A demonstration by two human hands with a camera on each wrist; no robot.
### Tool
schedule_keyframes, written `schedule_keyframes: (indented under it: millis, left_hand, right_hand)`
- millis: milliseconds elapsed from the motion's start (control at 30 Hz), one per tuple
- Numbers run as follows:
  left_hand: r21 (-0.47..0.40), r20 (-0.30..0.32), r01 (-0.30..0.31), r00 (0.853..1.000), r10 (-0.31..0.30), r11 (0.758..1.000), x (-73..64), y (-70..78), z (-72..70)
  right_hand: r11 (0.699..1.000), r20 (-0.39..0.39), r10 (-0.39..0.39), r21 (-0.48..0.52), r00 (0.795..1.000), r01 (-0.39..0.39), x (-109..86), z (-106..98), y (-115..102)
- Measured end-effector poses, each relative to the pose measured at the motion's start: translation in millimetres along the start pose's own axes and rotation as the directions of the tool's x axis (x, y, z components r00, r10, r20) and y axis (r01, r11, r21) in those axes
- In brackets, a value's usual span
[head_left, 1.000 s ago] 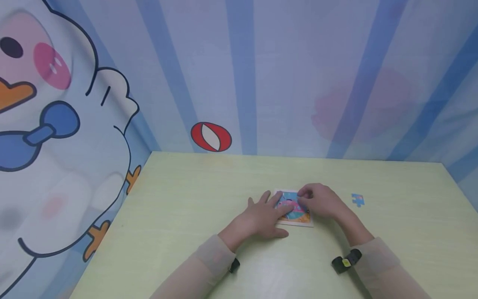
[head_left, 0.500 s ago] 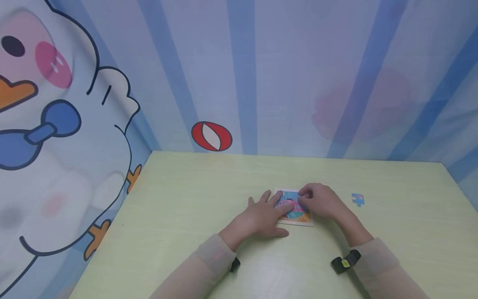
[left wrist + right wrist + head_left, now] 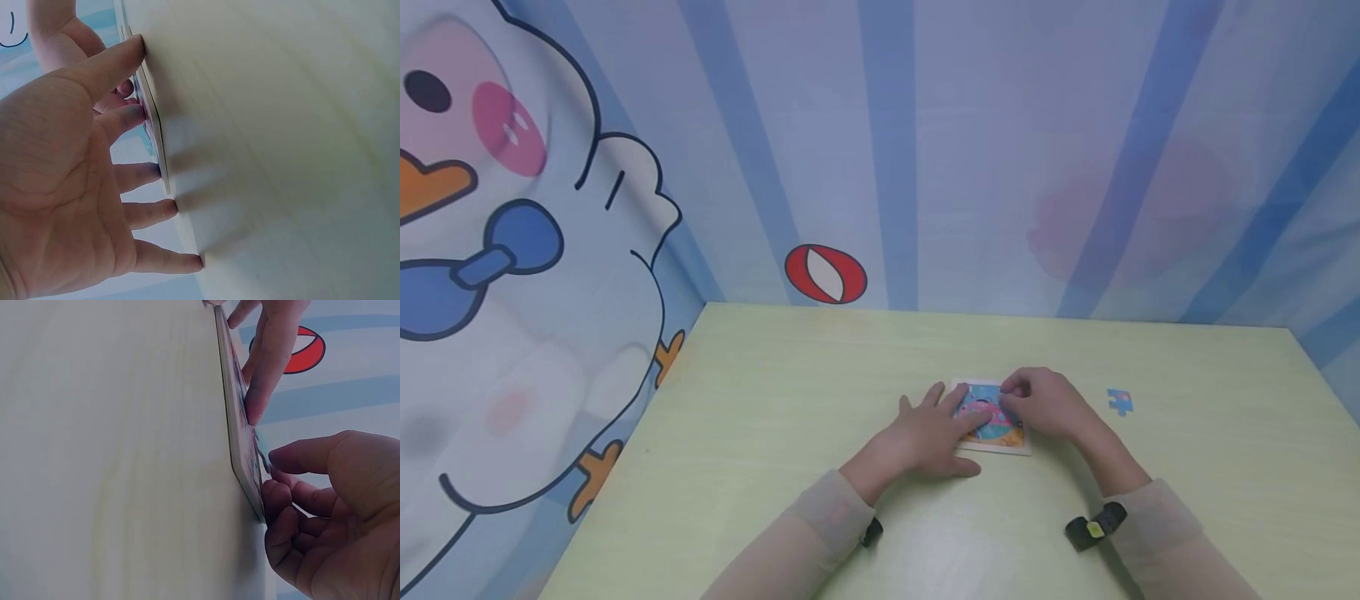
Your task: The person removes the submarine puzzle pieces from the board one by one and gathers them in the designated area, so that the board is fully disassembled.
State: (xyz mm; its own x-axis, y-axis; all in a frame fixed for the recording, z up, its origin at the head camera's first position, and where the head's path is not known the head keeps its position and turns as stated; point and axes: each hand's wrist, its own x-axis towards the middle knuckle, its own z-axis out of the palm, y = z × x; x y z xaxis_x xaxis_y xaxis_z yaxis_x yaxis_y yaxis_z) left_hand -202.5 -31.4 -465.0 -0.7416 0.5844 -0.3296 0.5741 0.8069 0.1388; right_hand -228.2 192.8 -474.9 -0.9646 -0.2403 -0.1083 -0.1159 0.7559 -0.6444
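A small square jigsaw puzzle [image 3: 997,432] with a pale frame lies flat on the table, its picture pink, teal and orange. My left hand [image 3: 925,437] is spread over its left side, index and middle fingertips on the picture. In the left wrist view, the little finger of the left hand [image 3: 69,169] reaches the tabletop. At the puzzle's upper right, my right hand [image 3: 1045,402] pinches a puzzle piece [image 3: 263,461] between thumb and fingers. That piece stands tilted close over the board in the right wrist view, mostly covered by the fingers in the head view.
One loose blue puzzle piece [image 3: 1121,401] lies to the right of the right hand. The pale yellow table [image 3: 760,392] ends at a blue striped backdrop [image 3: 970,167], and a large cartoon bird [image 3: 550,400] is printed on the left side.
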Motion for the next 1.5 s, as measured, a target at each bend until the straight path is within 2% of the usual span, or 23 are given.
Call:
schedule_keyframes:
  millis: [400, 800, 1033, 1167, 1333, 1500]
  left_hand:
    - [0.015, 0.000, -0.003, 1.000, 0.003, 1.000, 1.6, -0.7, 1.5]
    - [0.020, -0.002, -0.001, 1.000, 0.001, 1.000, 1.6, -0.6, 1.4]
    - [0.006, 0.003, -0.001, 1.000, 0.001, 1.000, 1.9, -0.7, 1.8]
    - [-0.001, 0.004, 0.001, 1.000, -0.001, 1.000, 1.8, -0.5, 2.2]
    - [-0.007, 0.003, 0.010, 1.000, -0.010, 1.000, 2.1, 0.5, 2.2]
    - [-0.012, 0.006, 0.015, 1.000, -0.015, 1.000, 1.7, 1.0, 1.3]
  right_hand:
    - [1.000, -0.023, 0.019, 0.013, 1.000, -0.019, -0.9, 2, -5]
    - [0.999, 0.002, 0.035, 0.005, 0.999, -0.035, 2.1, 4, -7]
    - [0.999, -0.002, -0.028, 0.022, 1.000, 0.028, 2.3, 2, -1]
    - [0.998, -0.008, -0.043, 0.042, 0.999, 0.043, 0.5, -3, 8]
    - [0.997, -0.023, -0.017, 0.078, 1.000, 0.018, -3.3, -18, 21]
    - [0.997, -0.042, -0.001, 0.072, 0.999, 0.004, -10.1, -36, 35]
